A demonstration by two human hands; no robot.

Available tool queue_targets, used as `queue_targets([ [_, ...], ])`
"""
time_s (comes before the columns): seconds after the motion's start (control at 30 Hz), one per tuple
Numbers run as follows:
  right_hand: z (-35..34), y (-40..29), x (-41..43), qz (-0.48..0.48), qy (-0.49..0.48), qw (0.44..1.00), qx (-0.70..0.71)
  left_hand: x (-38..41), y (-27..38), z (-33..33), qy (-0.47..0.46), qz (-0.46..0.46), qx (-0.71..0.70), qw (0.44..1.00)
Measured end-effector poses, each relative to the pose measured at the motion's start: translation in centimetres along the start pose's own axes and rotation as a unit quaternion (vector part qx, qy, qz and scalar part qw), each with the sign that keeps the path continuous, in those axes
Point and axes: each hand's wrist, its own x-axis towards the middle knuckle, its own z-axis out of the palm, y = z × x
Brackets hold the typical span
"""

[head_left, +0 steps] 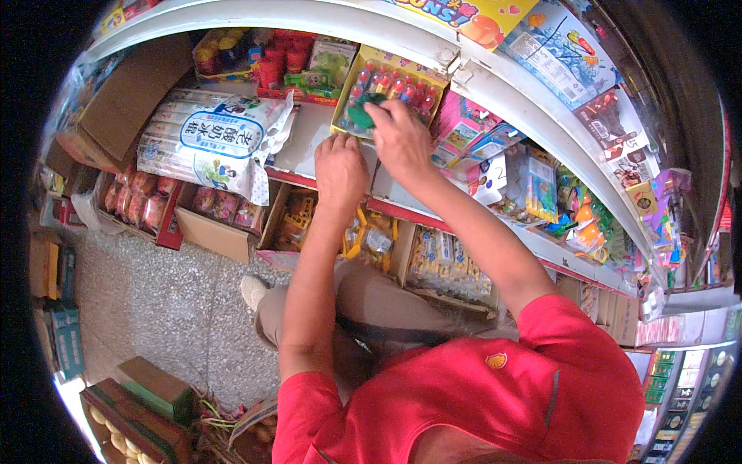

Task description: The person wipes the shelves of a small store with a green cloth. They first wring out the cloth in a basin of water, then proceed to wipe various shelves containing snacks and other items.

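On a white shelf sits a yellow display box (342,110) filled with several small bottles (397,87) with red caps. My right hand (403,142) reaches over its near part and pinches a dark green object (363,114); whether this is cloth or plastic is unclear. My left hand (342,171), fingers curled, is at the box's near left corner. Its fingertips are hidden, so I cannot tell whether it grips the rim. Left of my hands lies a large white printed plastic pack (214,139), overhanging the shelf's front edge.
Red cups (278,61) stand behind the white pack. Pink packages (466,124) adjoin the yellow box on the right. Overhead runs an upper shelf edge (324,20). Below are cartons of wrapped snacks (142,200); a brown carton (130,101) stands far left.
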Motion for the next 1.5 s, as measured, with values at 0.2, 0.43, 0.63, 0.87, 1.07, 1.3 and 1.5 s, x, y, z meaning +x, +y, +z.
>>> queue_targets([
  [0.2, 3.8, 0.6, -1.3, -0.005, -0.117, 0.991, -0.061, 0.0, -0.3, -0.5, 0.004, 0.019, 0.034, 0.999],
  [0.43, -2.5, 1.1, -2.9, 0.069, 0.020, 0.997, -0.008, 0.0, -0.6, -0.5, -0.024, 0.042, -0.023, 0.999],
  [0.63, -0.3, 3.4, -5.0, 0.023, -0.089, 0.990, -0.103, -0.2, 1.8, 0.7, -0.055, 0.101, -0.007, 0.993],
  [0.87, -2.2, 3.3, -3.2, 0.092, -0.058, 0.988, -0.110, -0.6, 0.7, 1.4, -0.088, 0.094, 0.050, 0.990],
  [1.07, -2.6, 4.2, -2.7, 0.079, -0.052, 0.994, -0.051, -0.5, 0.4, 0.9, -0.065, 0.104, 0.014, 0.992],
  [1.3, -0.1, 4.5, -3.8, 0.050, -0.056, 0.990, -0.123, 0.3, 1.5, 0.9, -0.065, 0.141, -0.003, 0.988],
  [1.5, -3.1, 3.3, -2.5, 0.122, -0.004, 0.991, 0.047, 0.0, 0.0, 0.8, -0.063, 0.103, -0.017, 0.992],
])
